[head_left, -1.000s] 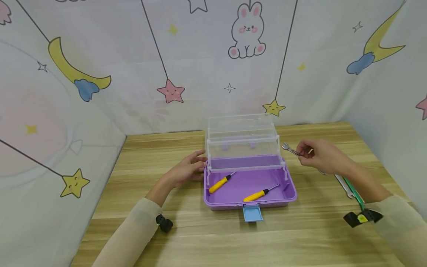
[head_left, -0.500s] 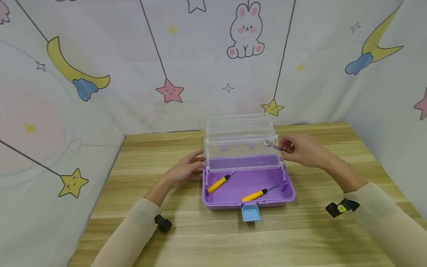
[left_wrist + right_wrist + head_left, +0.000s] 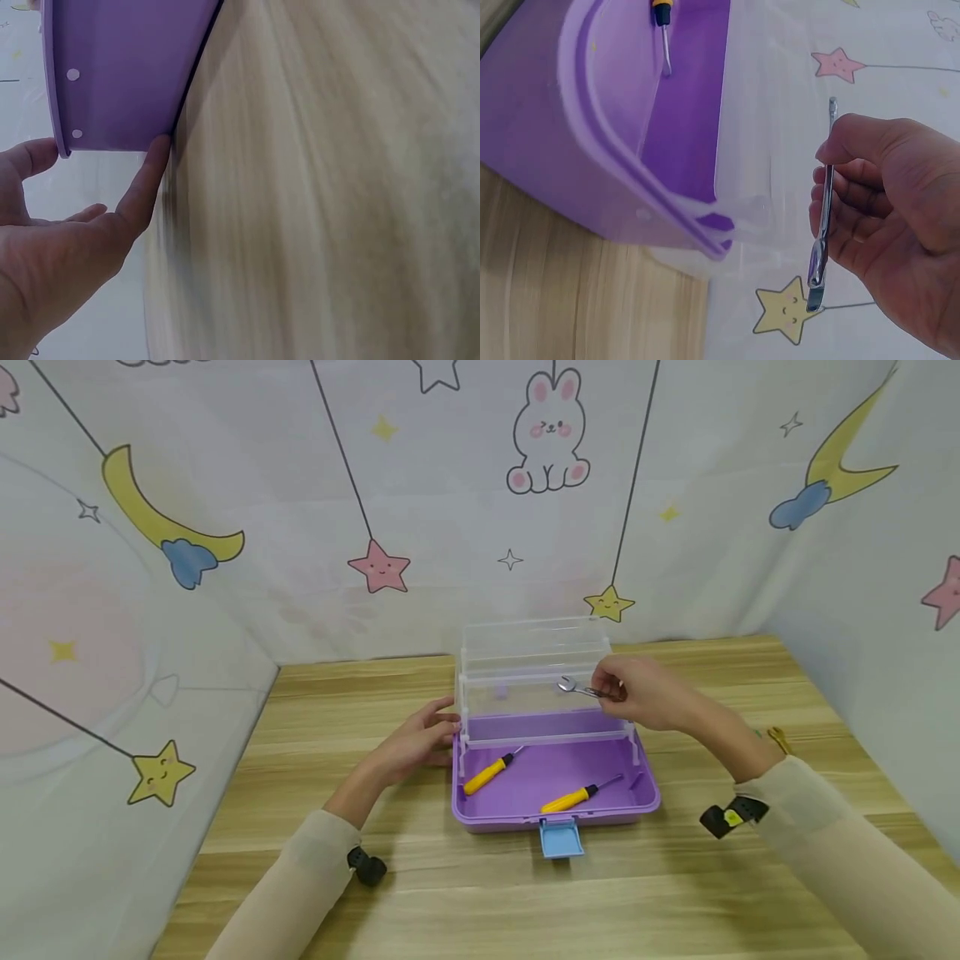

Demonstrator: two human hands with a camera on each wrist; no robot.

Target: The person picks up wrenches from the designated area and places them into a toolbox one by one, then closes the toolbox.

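Observation:
My right hand (image 3: 645,693) pinches a small silver wrench (image 3: 579,687) between thumb and fingers, above the raised clear trays (image 3: 540,647) of a purple toolbox (image 3: 648,814). In the right wrist view the wrench (image 3: 826,202) lies across the fingers, both ends showing. My left hand (image 3: 412,745) rests against the toolbox's left side. Its fairly straight fingers touch the rim and the lower back corner of the box (image 3: 127,75) in the left wrist view. Two yellow-handled screwdrivers lie in the bottom: one at left (image 3: 487,775), the other at front right (image 3: 573,799).
A blue latch (image 3: 561,840) hangs down at the toolbox's front. Right of the box, partly behind my right forearm, a gold-coloured tool end (image 3: 780,739) shows on the wooden table (image 3: 360,910). A printed white cloth (image 3: 450,485) stands behind the table.
My right hand has carried the wrench leftward, from beside the toolbox to above its clear trays. My left hand stays against the box.

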